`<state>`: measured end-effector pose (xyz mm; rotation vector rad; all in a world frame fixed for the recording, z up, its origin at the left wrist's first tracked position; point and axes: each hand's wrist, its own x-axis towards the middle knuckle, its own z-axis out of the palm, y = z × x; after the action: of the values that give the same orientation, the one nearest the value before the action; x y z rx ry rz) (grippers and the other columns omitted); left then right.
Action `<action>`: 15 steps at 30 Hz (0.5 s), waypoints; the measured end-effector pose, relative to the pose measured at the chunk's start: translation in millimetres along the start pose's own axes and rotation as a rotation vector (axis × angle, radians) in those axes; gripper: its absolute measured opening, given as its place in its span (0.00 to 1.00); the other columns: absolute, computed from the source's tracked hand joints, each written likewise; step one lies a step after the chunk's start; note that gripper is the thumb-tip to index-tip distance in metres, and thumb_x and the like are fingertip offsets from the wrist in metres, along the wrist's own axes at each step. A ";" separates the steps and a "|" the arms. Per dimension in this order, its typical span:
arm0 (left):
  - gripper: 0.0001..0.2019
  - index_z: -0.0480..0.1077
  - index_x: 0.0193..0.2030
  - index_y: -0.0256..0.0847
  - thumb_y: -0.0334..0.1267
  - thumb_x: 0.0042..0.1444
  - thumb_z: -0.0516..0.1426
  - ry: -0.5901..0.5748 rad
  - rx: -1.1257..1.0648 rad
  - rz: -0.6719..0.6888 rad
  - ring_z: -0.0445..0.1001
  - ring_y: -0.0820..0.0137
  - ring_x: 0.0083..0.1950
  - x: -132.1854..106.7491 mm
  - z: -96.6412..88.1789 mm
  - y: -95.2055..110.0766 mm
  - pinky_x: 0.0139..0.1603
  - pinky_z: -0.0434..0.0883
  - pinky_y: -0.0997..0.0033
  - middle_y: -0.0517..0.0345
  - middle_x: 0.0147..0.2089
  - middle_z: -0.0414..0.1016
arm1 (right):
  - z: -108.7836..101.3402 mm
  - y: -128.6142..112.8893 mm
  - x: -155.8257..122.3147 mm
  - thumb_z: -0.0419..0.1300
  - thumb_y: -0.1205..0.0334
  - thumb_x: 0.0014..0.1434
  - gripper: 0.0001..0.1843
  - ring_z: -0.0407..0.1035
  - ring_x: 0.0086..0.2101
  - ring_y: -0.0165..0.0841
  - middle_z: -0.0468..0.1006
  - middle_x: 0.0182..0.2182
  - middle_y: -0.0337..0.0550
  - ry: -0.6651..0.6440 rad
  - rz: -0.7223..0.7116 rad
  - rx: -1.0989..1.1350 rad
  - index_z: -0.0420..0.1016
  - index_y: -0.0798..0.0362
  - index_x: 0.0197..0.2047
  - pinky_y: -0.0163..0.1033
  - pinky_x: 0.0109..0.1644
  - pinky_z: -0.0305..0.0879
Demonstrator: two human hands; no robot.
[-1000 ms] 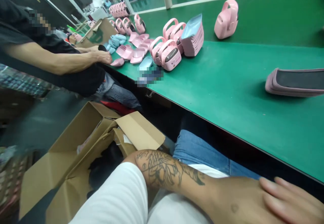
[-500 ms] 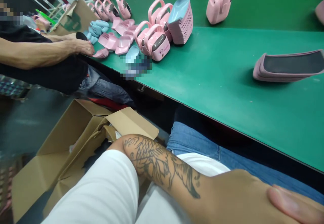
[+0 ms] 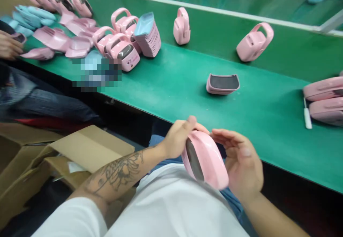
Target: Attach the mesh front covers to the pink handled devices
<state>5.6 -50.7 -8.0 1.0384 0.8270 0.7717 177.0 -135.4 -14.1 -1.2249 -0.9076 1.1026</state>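
Observation:
In front of my white shirt, my left hand [image 3: 177, 137] grips one end of a pink plastic housing [image 3: 210, 156] with a dark oval panel. The housing is tilted, its panel turned to the left. On its other side is my right hand [image 3: 242, 164], fingers curved and apart, palm towards the housing. Whether the right fingertips touch it I cannot tell. Beyond my hands, a short stack of pink trays with a dark inside [image 3: 223, 82] rests on the green table [image 3: 171, 97].
Pink handled housings [image 3: 123, 53] stand beside a stack of pink and blue shells [image 3: 150, 37]. Two more housings, one [image 3: 182, 28] and another [image 3: 254, 42], stand farther back. A white stick [image 3: 307, 115] lies by pink parts at right. A co-worker's hand [image 3: 9, 46] is left, above cardboard boxes [image 3: 93, 147].
The view has swung to the right. My left hand, earlier low at the right edge, is now mid-view with a pink housing in it. My right hand now shows clearly beside it.

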 end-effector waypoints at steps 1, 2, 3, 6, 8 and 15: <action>0.43 0.84 0.34 0.37 0.78 0.60 0.49 0.079 -0.005 0.025 0.81 0.58 0.37 4.4 -4.7 -0.6 0.38 0.74 0.62 0.44 0.35 0.85 | 1.5 5.8 -0.6 0.55 0.40 0.70 0.24 0.75 0.56 0.50 0.81 0.55 0.52 0.005 -0.024 -0.043 0.80 0.46 0.56 0.62 0.64 0.69; 0.43 0.84 0.34 0.36 0.77 0.60 0.48 0.145 -0.021 0.036 0.81 0.58 0.38 7.3 -8.8 -1.9 0.39 0.74 0.62 0.44 0.36 0.85 | 2.8 10.7 -3.8 0.54 0.40 0.71 0.25 0.75 0.57 0.51 0.80 0.57 0.52 -0.008 -0.047 -0.089 0.79 0.46 0.58 0.61 0.63 0.70; 0.43 0.84 0.34 0.36 0.77 0.60 0.48 0.190 -0.045 0.039 0.81 0.59 0.38 9.2 -12.0 -3.9 0.39 0.75 0.62 0.44 0.36 0.85 | 3.9 14.7 -8.3 0.54 0.39 0.70 0.27 0.73 0.58 0.52 0.78 0.59 0.53 -0.036 -0.075 -0.137 0.77 0.45 0.61 0.61 0.63 0.70; 0.42 0.83 0.36 0.37 0.76 0.63 0.45 0.267 -0.142 0.034 0.82 0.60 0.37 10.9 -14.2 -10.6 0.40 0.76 0.63 0.46 0.38 0.86 | 6.9 20.7 -20.2 0.64 0.41 0.64 0.36 0.67 0.64 0.55 0.69 0.68 0.52 -0.145 -0.184 -0.295 0.66 0.43 0.71 0.62 0.67 0.66; 0.41 0.83 0.36 0.38 0.74 0.64 0.45 0.301 -0.179 0.045 0.83 0.60 0.39 10.4 -10.6 -12.9 0.42 0.76 0.62 0.47 0.39 0.86 | 10.0 21.0 -22.5 0.70 0.46 0.59 0.45 0.63 0.66 0.55 0.65 0.70 0.52 -0.166 -0.244 -0.405 0.60 0.42 0.75 0.64 0.69 0.62; 0.38 0.83 0.37 0.40 0.70 0.68 0.45 0.332 -0.168 0.124 0.82 0.59 0.43 3.5 1.6 -6.1 0.46 0.76 0.61 0.49 0.41 0.86 | 20.6 13.9 -19.3 0.74 0.52 0.55 0.49 0.63 0.65 0.54 0.66 0.68 0.53 -0.089 -0.296 -0.513 0.57 0.42 0.75 0.66 0.70 0.61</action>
<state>9.6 -50.2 -14.0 0.8279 0.9665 1.1197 150.4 -149.0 -24.1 -1.3990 -1.4493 0.7089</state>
